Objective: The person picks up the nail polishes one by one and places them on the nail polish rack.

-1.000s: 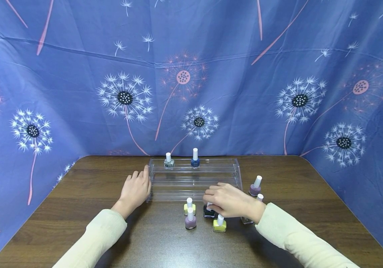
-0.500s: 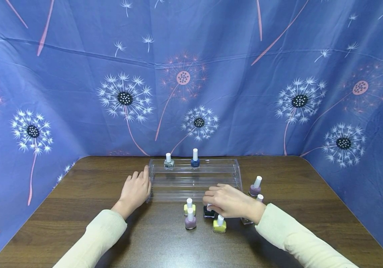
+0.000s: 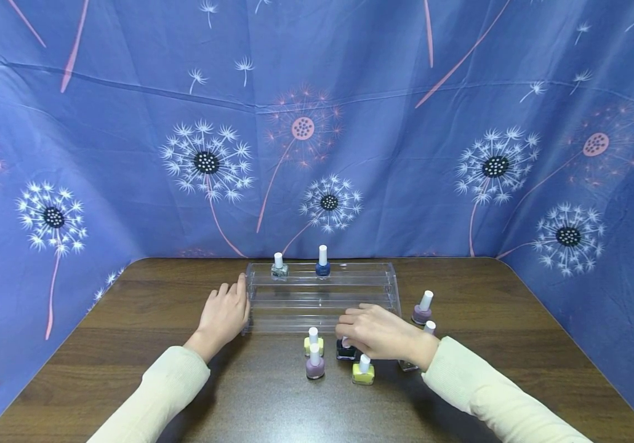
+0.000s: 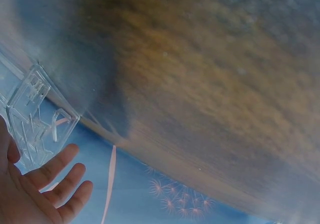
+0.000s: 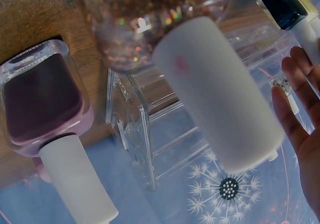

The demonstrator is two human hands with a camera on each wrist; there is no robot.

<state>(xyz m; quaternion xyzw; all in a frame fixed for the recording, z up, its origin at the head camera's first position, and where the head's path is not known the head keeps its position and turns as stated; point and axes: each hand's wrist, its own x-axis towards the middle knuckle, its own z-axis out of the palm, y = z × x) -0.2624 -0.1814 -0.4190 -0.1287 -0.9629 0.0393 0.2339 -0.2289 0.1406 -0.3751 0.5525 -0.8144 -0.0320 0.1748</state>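
My left hand [image 3: 221,317] rests against the left end of the clear tiered acrylic rack [image 3: 289,296], its fingers extended. In front of the rack, my right hand [image 3: 382,333] pinches the white cap of a black nail polish bottle [image 3: 345,352], which stands on the table. The fingers hide most of that cap in the head view. On the rack's top tier stand a glittery silver nail polish [image 3: 280,270] and a blue nail polish [image 3: 322,269].
Close to my right hand stand a pale yellow bottle [image 3: 308,346], a purple bottle [image 3: 315,369] and a yellow-green bottle [image 3: 363,375]. Another purple bottle [image 3: 421,314] is right of the rack. A glitter bottle [image 5: 160,19] is partly behind my right wrist. A blue cloth [image 3: 383,141] hangs behind.
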